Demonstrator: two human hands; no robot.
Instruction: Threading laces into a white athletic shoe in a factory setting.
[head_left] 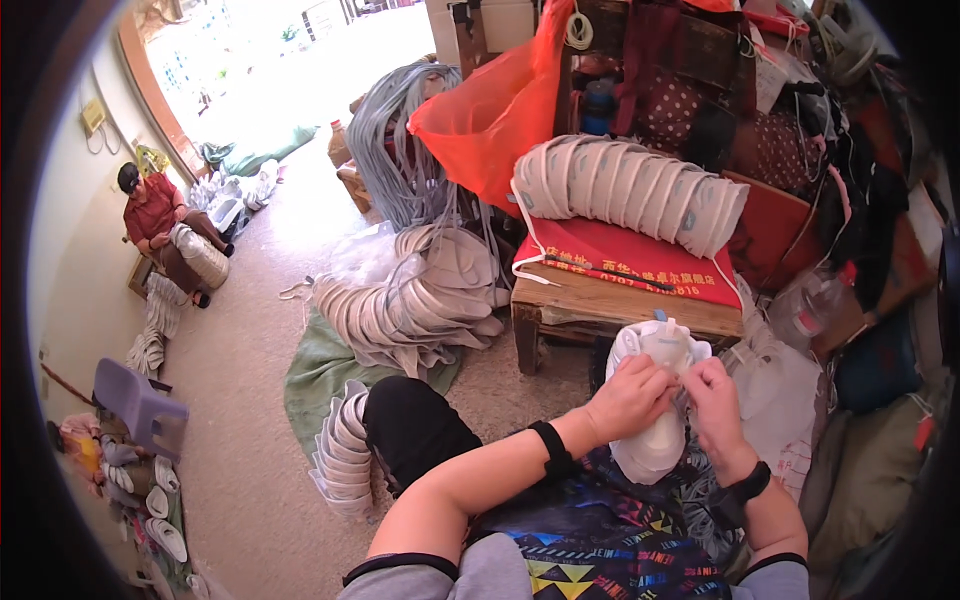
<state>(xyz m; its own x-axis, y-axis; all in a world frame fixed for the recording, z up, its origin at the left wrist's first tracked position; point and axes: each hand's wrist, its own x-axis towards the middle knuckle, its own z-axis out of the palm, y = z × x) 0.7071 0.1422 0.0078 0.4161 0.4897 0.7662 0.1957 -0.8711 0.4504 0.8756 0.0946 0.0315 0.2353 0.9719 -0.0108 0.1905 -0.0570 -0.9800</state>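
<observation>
A white shoe upper (645,452) rests over my lap, close to the front edge of a wooden bench. Its toe points toward me, and the tongue with a small blue tab stands up at the far end. My left hand (632,397) is closed over its middle, fingers bent at the lacing area. From the right, my right hand (712,392) meets it with thumb and fingertips pinched together. Whatever lies between those right fingertips is too small to make out. Both hands nearly touch, and they hide the middle of the upper.
Nested white shoe uppers (625,190) lie on a red bag (630,262) on the wooden bench (560,300). More stacked uppers (410,300) sit on green cloth, below hanging grey laces (395,140). Far left, a seated person (165,220) handles uppers near a purple stool (140,400).
</observation>
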